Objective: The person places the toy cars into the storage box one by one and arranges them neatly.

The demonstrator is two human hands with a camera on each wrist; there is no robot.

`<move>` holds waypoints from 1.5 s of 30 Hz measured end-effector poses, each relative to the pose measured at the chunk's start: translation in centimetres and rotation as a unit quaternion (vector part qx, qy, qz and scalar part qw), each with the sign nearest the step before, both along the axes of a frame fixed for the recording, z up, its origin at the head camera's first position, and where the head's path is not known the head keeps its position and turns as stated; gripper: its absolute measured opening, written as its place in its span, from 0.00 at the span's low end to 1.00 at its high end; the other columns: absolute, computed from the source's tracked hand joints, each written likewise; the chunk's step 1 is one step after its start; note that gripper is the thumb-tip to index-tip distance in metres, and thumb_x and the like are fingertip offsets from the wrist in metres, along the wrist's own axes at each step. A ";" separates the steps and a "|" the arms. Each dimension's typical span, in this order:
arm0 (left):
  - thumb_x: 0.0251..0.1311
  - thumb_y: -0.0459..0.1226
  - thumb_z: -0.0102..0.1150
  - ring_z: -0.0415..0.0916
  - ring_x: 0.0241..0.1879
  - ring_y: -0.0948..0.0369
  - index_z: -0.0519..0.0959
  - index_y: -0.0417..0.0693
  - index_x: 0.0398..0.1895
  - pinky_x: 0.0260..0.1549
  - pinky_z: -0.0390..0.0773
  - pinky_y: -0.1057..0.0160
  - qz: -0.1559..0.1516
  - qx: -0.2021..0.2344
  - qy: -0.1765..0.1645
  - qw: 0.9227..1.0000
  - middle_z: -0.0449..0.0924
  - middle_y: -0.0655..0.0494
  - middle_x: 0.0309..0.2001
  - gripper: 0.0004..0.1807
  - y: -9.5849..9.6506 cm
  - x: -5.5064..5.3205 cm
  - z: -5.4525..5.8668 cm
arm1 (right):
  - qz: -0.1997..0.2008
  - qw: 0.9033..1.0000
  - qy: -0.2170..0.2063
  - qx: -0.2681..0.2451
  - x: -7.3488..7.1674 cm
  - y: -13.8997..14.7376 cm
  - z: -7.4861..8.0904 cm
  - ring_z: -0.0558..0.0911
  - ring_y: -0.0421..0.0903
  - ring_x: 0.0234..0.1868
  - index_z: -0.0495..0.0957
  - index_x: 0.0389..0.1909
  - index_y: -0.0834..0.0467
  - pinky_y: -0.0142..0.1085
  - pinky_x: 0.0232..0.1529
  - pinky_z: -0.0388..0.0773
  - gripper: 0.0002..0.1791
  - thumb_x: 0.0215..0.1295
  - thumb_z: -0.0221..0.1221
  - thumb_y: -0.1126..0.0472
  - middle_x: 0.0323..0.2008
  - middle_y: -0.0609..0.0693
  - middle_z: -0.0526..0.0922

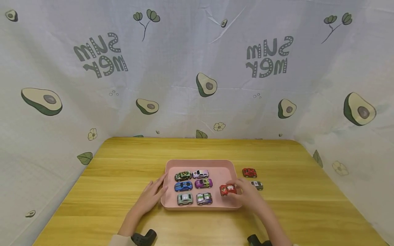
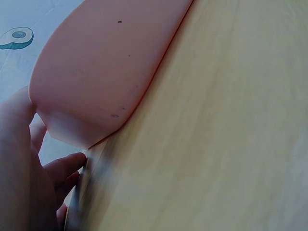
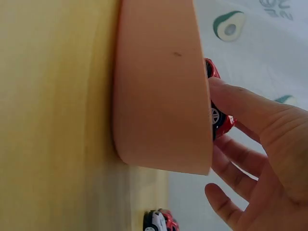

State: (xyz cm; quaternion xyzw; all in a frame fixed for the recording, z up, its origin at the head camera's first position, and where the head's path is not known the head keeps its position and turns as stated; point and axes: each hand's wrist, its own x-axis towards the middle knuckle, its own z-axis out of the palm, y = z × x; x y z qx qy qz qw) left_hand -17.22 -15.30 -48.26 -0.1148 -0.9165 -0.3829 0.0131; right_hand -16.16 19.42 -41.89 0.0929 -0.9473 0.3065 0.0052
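A pink tray (image 1: 218,168) lies on the table with several toy cars in its left part, among them a blue car (image 1: 183,186) and a purple car (image 1: 203,183). My left hand (image 1: 149,196) rests at the tray's left rim, its fingers fairly straight; in the left wrist view, the thumb touches the tray's corner. Over the right side of the tray, my right hand (image 1: 248,193) pinches a red toy car (image 1: 227,190) between thumb and fingers. In the right wrist view, the tray wall partly hides that red car (image 3: 225,124).
Outside the tray on the right, another red toy car (image 1: 249,172) and a white-and-dark toy car (image 1: 257,185) stand on the wooden table (image 1: 135,171). A pale curtain (image 1: 178,68) with avocado prints hangs behind the table and along its sides.
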 end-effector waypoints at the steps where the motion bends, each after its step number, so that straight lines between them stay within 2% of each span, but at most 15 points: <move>1: 0.66 0.51 0.41 0.56 0.67 0.49 0.54 0.61 0.69 0.69 0.42 0.45 0.000 0.000 0.000 1.000 0.59 0.48 0.67 0.29 0.0 0.0 0.0 | 0.002 1.000 0.003 0.014 0.1 -0.1 -0.2 0.76 0.49 0.45 0.80 0.41 0.50 0.49 0.48 0.74 0.17 0.47 0.67 0.55 0.43 0.50 0.79; 3: 0.66 0.51 0.42 0.56 0.67 0.49 0.54 0.60 0.69 0.69 0.42 0.45 0.001 0.001 -0.001 1.000 0.59 0.48 0.67 0.29 0.0 0.0 0.1 | 0.006 0.999 0.016 0.049 0.1 -0.4 -0.5 0.77 0.51 0.48 0.80 0.39 0.48 0.55 0.52 0.71 0.16 0.46 0.68 0.54 0.44 0.49 0.80; 6: 0.66 0.51 0.42 0.56 0.67 0.49 0.54 0.60 0.69 0.69 0.42 0.45 0.000 0.001 0.000 1.000 0.59 0.48 0.67 0.29 0.0 0.0 0.2 | 0.016 0.995 0.035 0.094 0.2 -0.6 -0.9 0.77 0.51 0.49 0.80 0.38 0.46 0.57 0.54 0.66 0.16 0.45 0.68 0.52 0.43 0.45 0.81; 10: 0.66 0.51 0.42 0.57 0.67 0.49 0.54 0.60 0.69 0.69 0.42 0.46 -0.003 0.000 0.003 1.000 0.60 0.48 0.67 0.29 0.0 -0.1 0.1 | 0.018 0.990 0.043 0.134 0.2 -0.8 -1.4 0.77 0.48 0.48 0.80 0.37 0.44 0.55 0.54 0.64 0.16 0.44 0.68 0.51 0.42 0.42 0.82; 15: 0.65 0.51 0.42 0.57 0.67 0.49 0.54 0.61 0.69 0.69 0.43 0.45 -0.002 0.000 0.005 1.000 0.60 0.48 0.67 0.29 0.0 -0.1 0.0 | 0.026 0.986 0.041 0.160 0.2 -1.1 -1.6 0.77 0.48 0.48 0.80 0.37 0.45 0.54 0.53 0.65 0.16 0.44 0.68 0.51 0.42 0.43 0.82; 18: 0.66 0.51 0.42 0.57 0.67 0.49 0.54 0.61 0.69 0.69 0.43 0.46 -0.002 0.000 0.004 1.000 0.59 0.48 0.67 0.29 0.0 -0.1 0.0 | 0.030 0.985 0.040 0.163 0.1 -1.2 -1.6 0.77 0.47 0.48 0.81 0.36 0.46 0.53 0.53 0.65 0.15 0.43 0.68 0.51 0.41 0.43 0.82; 25: 0.65 0.51 0.42 0.57 0.67 0.49 0.54 0.62 0.69 0.69 0.43 0.46 0.001 0.002 0.003 1.000 0.59 0.48 0.67 0.29 0.0 0.0 0.0 | 0.044 0.985 0.028 0.162 0.0 -1.3 -1.3 0.74 0.39 0.37 0.80 0.36 0.47 0.53 0.54 0.64 0.17 0.41 0.69 0.51 0.35 0.39 0.80; 30: 0.65 0.52 0.42 0.57 0.67 0.48 0.54 0.62 0.69 0.69 0.43 0.45 0.000 0.002 0.004 1.000 0.59 0.48 0.67 0.29 0.0 0.0 -0.1 | 0.049 0.986 0.014 0.160 -0.1 -1.2 -1.0 0.77 0.45 0.45 0.80 0.39 0.47 0.56 0.56 0.63 0.20 0.40 0.69 0.51 0.40 0.42 0.81; 35: 0.65 0.52 0.41 0.56 0.67 0.48 0.54 0.63 0.69 0.69 0.43 0.45 -0.001 0.001 0.005 1.000 0.59 0.49 0.67 0.29 0.0 -0.1 -0.1 | 0.040 0.987 0.009 0.153 -0.5 -1.0 -0.8 0.78 0.48 0.49 0.80 0.40 0.45 0.54 0.54 0.64 0.18 0.45 0.68 0.52 0.43 0.42 0.82; 39: 0.65 0.52 0.42 0.56 0.67 0.48 0.54 0.63 0.69 0.69 0.43 0.45 -0.001 0.002 0.002 1.000 0.59 0.49 0.67 0.29 0.0 0.0 -0.1 | 0.027 0.989 0.031 0.140 -0.8 -0.5 -0.6 0.77 0.52 0.51 0.79 0.43 0.47 0.55 0.53 0.63 0.18 0.49 0.65 0.52 0.45 0.45 0.82; 45: 0.65 0.51 0.42 0.56 0.67 0.48 0.54 0.62 0.69 0.69 0.43 0.46 -0.001 0.003 0.002 1.000 0.59 0.48 0.67 0.29 0.0 0.0 0.0 | 0.017 0.988 0.096 0.116 -1.3 0.6 -0.7 0.74 0.58 0.54 0.76 0.51 0.52 0.62 0.56 0.62 0.24 0.51 0.64 0.53 0.50 0.53 0.80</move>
